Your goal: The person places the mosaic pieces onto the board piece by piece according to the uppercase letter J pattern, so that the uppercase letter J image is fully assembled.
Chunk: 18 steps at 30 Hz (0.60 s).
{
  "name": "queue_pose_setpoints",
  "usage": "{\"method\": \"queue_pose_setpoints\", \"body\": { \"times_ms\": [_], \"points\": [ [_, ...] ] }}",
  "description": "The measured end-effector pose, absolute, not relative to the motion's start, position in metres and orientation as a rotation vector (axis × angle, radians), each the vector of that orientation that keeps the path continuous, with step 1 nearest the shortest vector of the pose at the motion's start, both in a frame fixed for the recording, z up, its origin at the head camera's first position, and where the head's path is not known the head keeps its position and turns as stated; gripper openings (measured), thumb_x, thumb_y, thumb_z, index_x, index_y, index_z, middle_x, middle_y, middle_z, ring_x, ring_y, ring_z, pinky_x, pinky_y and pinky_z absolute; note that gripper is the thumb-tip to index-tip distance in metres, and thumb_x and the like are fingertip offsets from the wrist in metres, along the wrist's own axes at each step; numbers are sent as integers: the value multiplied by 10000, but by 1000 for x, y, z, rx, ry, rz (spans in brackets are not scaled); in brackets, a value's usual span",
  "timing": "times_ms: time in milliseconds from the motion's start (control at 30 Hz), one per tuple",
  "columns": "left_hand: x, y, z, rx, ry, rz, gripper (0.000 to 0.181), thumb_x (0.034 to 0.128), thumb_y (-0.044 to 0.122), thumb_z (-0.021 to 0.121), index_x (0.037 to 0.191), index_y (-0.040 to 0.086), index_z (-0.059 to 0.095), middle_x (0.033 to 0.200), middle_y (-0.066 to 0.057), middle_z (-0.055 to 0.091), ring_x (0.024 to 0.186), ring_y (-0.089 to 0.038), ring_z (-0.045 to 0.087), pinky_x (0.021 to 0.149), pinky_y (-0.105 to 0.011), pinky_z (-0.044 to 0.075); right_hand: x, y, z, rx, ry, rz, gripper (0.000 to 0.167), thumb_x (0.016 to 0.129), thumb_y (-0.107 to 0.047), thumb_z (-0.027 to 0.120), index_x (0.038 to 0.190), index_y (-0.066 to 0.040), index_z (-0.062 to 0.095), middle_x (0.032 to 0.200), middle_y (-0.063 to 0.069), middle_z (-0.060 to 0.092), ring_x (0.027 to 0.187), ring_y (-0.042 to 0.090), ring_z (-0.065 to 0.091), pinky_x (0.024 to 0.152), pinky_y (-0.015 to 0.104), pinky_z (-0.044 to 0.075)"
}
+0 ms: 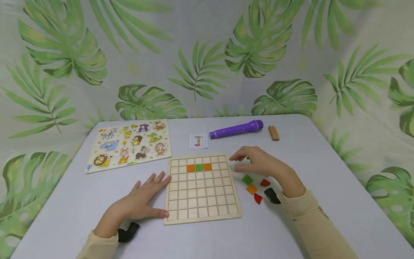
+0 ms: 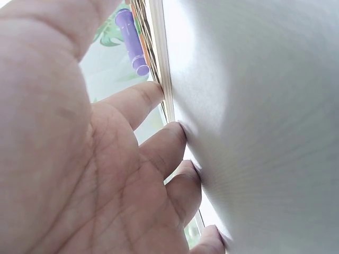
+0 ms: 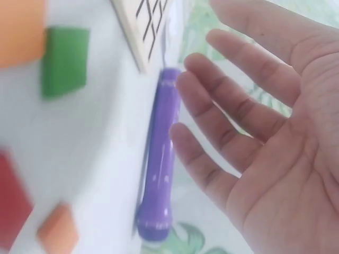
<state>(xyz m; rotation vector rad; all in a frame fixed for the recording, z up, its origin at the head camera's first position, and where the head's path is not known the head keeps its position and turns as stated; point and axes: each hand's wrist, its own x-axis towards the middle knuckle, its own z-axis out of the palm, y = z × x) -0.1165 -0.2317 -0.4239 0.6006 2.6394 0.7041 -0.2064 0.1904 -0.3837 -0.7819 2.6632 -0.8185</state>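
Hands rest at either side of a wooden grid board. Spread wide, the left hand lies flat at the board's left edge, with its thumb and index fingertip touching the rim and nothing gripped; it probably steadies the board against sliding. Beside the opposite edge, the right hand hangs over the worktop with its fingers loosely bent and a broad gap before the thumb. No piece shows in it, and the wrist view shows a bare palm.

Set side by side in the board's second row from the far edge, an orange tile, a green tile and another orange tile fill the three middle squares. Just beyond the board lies a picture card with a small coloured figure, likely put there to be seen easily while both hands work. Near the right hand are a loose green square, a loose orange square and two red wedges, presumably grouped there for easy reach. Farther back, apart from the board, sit a purple microphone, a wooden block and an animal puzzle, seemingly out of the way.
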Motion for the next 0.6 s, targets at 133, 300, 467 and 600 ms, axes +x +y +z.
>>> {"method": "queue_pose_setpoints", "body": {
  "times_ms": [133, 300, 467, 600],
  "points": [
    [-116, -232, -423, 598, 2641, 709, 1125, 836, 615, 849, 1723, 221, 279, 1809, -154, 160, 1660, -509, 89, 1223, -847, 35, -193, 211, -383, -714, 2702, -815, 392, 996, -245, 770, 1353, -88, 728, 1307, 98, 733, 1231, 320, 646, 1120, 587, 511],
    [-117, -232, -423, 598, 2648, 704, 1120, 838, 612, 848, 1723, 227, 280, 1809, -153, 160, 1660, -508, 91, 1225, -845, 36, -179, 234, -382, -662, 2769, -794, 404, 988, -230, 783, 1362, -89, 724, 1345, 105, 713, 1274, 360, 632, 1088, 609, 529],
    [-117, -232, -423, 599, 2646, 706, 1121, 836, 610, 850, 1722, 224, 281, 1808, -154, 163, 1658, -512, 92, 1226, -844, 31, -170, 253, -386, -640, 2801, -832, 417, 980, -221, 794, 1364, -79, 719, 1381, 109, 704, 1316, 389, 635, 1120, 645, 500],
    [-116, -231, -423, 595, 2635, 719, 1123, 832, 604, 856, 1720, 219, 287, 1807, -158, 164, 1657, -514, 90, 1226, -844, 26, -167, 266, -395, -601, 2801, -879, 406, 980, -176, 784, 1365, -70, 710, 1380, 122, 701, 1314, 406, 637, 1123, 659, 497]
  ]
}}
